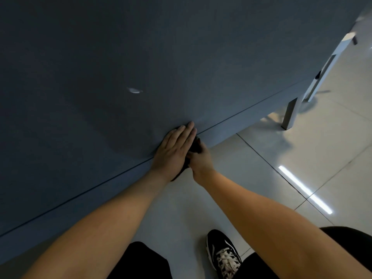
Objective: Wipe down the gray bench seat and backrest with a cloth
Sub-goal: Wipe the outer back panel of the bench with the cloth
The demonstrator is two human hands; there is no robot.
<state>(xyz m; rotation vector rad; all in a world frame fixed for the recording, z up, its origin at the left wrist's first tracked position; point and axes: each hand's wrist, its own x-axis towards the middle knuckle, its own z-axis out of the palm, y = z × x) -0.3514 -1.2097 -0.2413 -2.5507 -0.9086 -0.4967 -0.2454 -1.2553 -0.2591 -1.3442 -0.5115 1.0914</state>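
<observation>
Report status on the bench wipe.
Hands: left hand flat on bench seat edge, right hand grips dark cloth. One pale mark on seat, nothing blocking.

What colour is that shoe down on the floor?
The shoe is black with white laces; the head view, the only one, shows it.

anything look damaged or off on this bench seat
A small pale oval mark sits on the gray bench seat, beyond and left of the left hand. It breaks the otherwise even surface; tear, scuff or debris, I cannot tell. The dark cloth in the right hand is at the front edge, apart from it.
</observation>
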